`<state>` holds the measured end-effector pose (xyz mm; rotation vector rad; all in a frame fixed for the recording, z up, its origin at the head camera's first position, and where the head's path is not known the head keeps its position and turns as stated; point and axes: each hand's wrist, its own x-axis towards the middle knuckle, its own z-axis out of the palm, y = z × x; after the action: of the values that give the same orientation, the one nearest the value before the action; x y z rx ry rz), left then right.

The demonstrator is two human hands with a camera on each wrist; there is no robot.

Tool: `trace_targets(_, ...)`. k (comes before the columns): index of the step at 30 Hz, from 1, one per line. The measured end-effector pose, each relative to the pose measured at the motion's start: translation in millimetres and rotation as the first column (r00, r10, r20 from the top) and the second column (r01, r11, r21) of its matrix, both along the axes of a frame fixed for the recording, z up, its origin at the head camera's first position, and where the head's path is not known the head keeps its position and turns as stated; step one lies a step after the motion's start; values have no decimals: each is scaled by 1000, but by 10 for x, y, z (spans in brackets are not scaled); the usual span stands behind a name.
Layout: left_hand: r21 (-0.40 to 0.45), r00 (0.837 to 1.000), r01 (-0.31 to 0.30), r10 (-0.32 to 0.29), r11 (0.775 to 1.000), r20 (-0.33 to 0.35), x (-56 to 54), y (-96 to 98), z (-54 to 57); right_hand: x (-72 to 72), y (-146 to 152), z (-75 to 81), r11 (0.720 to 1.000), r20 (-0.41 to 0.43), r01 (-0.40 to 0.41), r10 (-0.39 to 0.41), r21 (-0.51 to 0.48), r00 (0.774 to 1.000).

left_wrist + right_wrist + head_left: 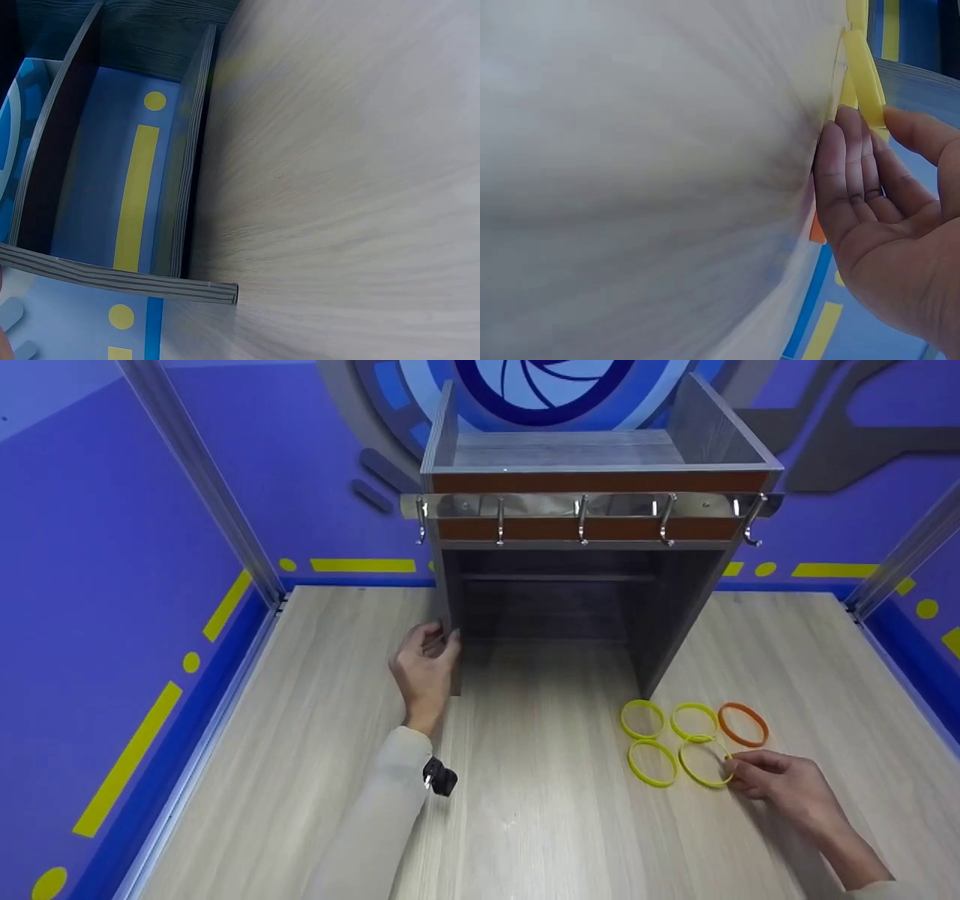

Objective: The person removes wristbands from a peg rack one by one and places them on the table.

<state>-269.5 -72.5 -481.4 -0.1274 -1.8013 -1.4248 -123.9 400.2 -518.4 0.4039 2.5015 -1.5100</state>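
My left hand (424, 667) is at the front edge of the left side panel of a grey wooden rack (652, 622), its thumb and curled fingers holding that edge. Only a sliver of this hand shows in the left wrist view. On the right, my right hand (791, 791) pinches the edge of a thin yellow ring (703, 784) between thumb and fingers. The ring (866, 82) appears tilted up in the right wrist view. Other yellow rings (651, 784) lie beside it, and an orange ring (765, 733) lies just behind.
A shiny metal rail (551, 506) with several hooks (583, 521) runs across the rack's front. An open-topped compartment (570, 450) sits above it. Blue-purple walls (97, 547) enclose the pale wooden tabletop (525, 810) at the back and sides.
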Motion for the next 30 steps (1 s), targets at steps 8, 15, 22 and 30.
trace_targets(8,-4,1000,12,-12,1000,-2,-10,0,-11,16,7,9,1000,10,-21,21,24,1000)
trace_targets(15,-1,1000,7,-7,1000,-10,-13,-2,-7,8,16,24,998,26,-35,34,55,999)
trace_targets(22,9,1000,3,-3,1000,1,-10,-8,13,-9,14,42,998,17,-21,20,65,1000)
trace_targets(30,19,1000,23,-23,1000,5,-1,-6,6,25,14,18,998,21,-12,11,60,1000)
